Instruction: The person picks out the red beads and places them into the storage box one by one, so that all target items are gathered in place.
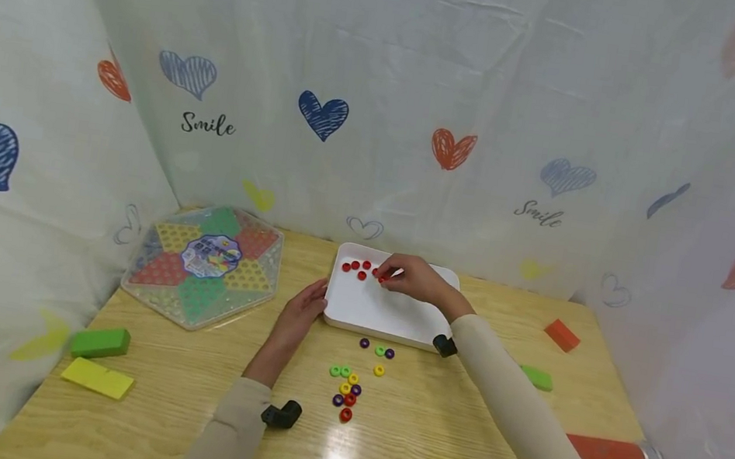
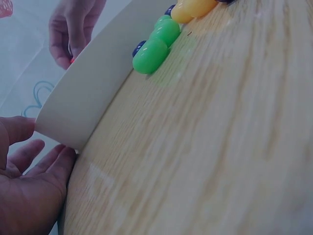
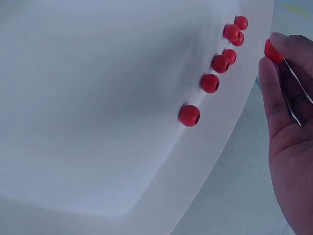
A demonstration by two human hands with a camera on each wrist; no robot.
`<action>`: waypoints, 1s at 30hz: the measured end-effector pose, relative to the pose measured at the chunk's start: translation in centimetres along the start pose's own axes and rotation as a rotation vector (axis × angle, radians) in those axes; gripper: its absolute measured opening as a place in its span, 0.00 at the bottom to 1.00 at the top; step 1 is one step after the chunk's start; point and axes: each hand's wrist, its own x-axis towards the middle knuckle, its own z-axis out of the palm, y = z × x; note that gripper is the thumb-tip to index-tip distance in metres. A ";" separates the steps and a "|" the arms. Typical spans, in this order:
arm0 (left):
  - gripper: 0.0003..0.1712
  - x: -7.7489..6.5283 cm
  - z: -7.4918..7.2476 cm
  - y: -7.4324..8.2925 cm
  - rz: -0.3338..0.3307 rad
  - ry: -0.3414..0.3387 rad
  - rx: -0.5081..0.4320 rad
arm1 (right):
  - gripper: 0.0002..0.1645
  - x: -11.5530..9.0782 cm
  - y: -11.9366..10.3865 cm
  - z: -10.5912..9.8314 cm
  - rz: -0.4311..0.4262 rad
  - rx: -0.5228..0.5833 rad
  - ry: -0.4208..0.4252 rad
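Observation:
A white tray (image 1: pixel 390 319) lies flat on the table with several small red beads (image 1: pixel 362 276) grouped near its far left part. Over the tray, my right hand (image 1: pixel 412 276) pinches a red bead (image 3: pixel 273 50) between thumb and fingertip. The other red beads (image 3: pixel 190 115) form a loose line along the wall in the right wrist view. My left hand (image 1: pixel 300 316) rests at the tray's left side, its thumb (image 2: pixel 19 129) at the rim and its relaxed fingers low against the wall. In front of the tray lie several loose green beads (image 1: pixel 345 371), yellow beads (image 1: pixel 379 371), purple beads (image 1: pixel 364 343) and red beads (image 1: pixel 345 415).
A hexagonal game board (image 1: pixel 200 266) lies at the back left. Green (image 1: pixel 101 342) and yellow blocks (image 1: pixel 98 377) sit at the front left. On the right are a red block (image 1: pixel 562 335), a green block (image 1: pixel 536 377) and a red tube (image 1: pixel 607 453). Printed curtains (image 1: pixel 390 68) surround the table.

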 end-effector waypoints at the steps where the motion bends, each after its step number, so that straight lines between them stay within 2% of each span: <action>1: 0.28 0.0 0.0 0.0 0.008 -0.001 0.001 | 0.13 0.2 0.1 0.0 0.005 -0.006 0.000; 12: 0.28 -0.2 0.2 -0.3 -0.013 0.010 0.015 | 0.09 1.7 1.5 0.9 0.085 -0.095 -0.042; 22: 0.28 -0.3 0.3 -0.2 -0.015 0.013 0.015 | 0.11 2.7 1.7 1.3 0.151 -0.134 -0.053; 30: 0.27 -0.1 0.2 -0.1 -0.003 0.024 0.019 | 0.11 2.9 1.2 1.1 0.168 -0.130 -0.066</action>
